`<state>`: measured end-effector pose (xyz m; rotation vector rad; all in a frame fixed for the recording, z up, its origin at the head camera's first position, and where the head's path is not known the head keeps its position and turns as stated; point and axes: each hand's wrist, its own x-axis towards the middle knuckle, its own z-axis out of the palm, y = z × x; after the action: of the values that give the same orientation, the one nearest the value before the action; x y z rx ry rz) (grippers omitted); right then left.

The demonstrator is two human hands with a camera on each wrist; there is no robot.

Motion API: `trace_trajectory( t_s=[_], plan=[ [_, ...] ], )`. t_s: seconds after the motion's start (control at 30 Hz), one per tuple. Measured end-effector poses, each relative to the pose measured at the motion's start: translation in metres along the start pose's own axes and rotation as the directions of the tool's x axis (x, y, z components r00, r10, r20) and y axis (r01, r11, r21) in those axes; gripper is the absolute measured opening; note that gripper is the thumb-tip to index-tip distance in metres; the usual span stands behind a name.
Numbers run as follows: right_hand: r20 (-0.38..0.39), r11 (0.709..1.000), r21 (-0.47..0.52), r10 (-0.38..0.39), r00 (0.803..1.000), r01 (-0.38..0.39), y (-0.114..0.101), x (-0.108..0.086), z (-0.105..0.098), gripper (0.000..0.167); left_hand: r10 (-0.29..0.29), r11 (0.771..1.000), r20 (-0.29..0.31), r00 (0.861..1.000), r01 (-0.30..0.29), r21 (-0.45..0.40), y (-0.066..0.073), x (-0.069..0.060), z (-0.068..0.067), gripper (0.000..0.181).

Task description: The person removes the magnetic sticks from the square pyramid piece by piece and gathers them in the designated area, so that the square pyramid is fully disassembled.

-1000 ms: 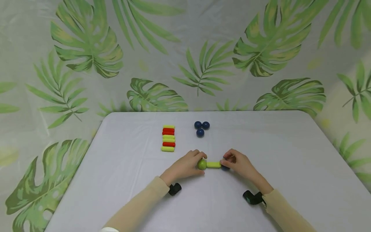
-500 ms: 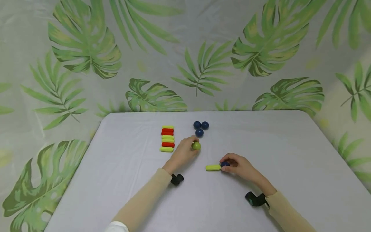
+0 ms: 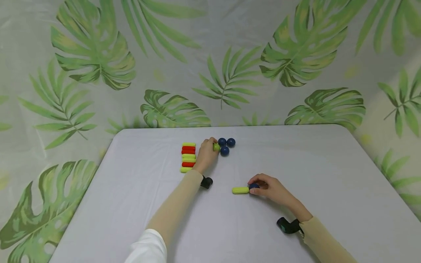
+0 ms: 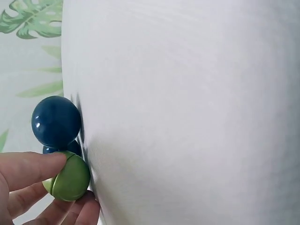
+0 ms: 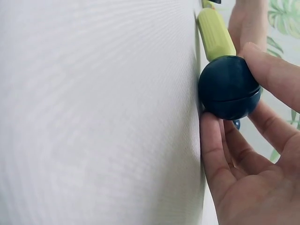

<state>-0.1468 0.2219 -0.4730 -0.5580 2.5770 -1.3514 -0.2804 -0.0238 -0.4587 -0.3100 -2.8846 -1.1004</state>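
Observation:
My left hand [image 3: 206, 155] holds a green ball [image 4: 71, 178] between thumb and fingers, close beside the group of dark blue balls [image 3: 225, 151] at the back of the table. In the left wrist view one blue ball [image 4: 56, 121] stands just past the green one, with another partly hidden behind. Nearer the front, my right hand [image 3: 273, 188] pinches a separate dark blue ball [image 5: 229, 87]. A yellow-green ribbed stick [image 3: 240, 190] lies end-on against that ball, and they appear to touch.
A column of several yellow and red sticks [image 3: 188, 156] lies left of my left hand, partly covered by it. The white table [image 3: 296, 157] reaches back to a leaf-patterned cloth [image 3: 243, 33].
My left hand has carried the green ball off the stick's left end, back and left to the blue balls. The right hand stays at its ball, beside the stick.

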Motion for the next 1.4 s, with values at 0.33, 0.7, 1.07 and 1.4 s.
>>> trace_trajectory(
  t_s=[0.33, 0.7, 1.07, 1.4],
  plan=[
    [-0.017, 1.0, -0.014, 0.016, 1.0, -0.016, 0.001, 0.001, 0.0, 0.024, 0.121, 0.992, 0.021, 0.992, -0.12, -0.043, 0.002, -0.017, -0.008, 0.033],
    [-0.015, 0.999, 0.032, 0.017, 1.0, -0.016, -0.008, 0.006, 0.003, 0.026, 0.439, 0.896, 0.467, 0.767, -0.414, -0.161, 0.025, -0.088, 0.002, 0.017],
    [-0.072, 0.998, 0.029, 0.051, 0.996, -0.049, -0.018, 0.015, 0.007, 0.025, 0.36, 0.927, 0.34, 0.869, -0.376, -0.02, 0.005, -0.095, -0.024, 0.016],
    [-0.238, 0.997, 0.044, 0.068, 0.969, -0.059, -0.005, 0.041, 0.0, 0.03, 0.234, 0.969, 0.147, 0.961, -0.242, 0.039, -0.051, -0.101, -0.075, 0.015]
  ],
)
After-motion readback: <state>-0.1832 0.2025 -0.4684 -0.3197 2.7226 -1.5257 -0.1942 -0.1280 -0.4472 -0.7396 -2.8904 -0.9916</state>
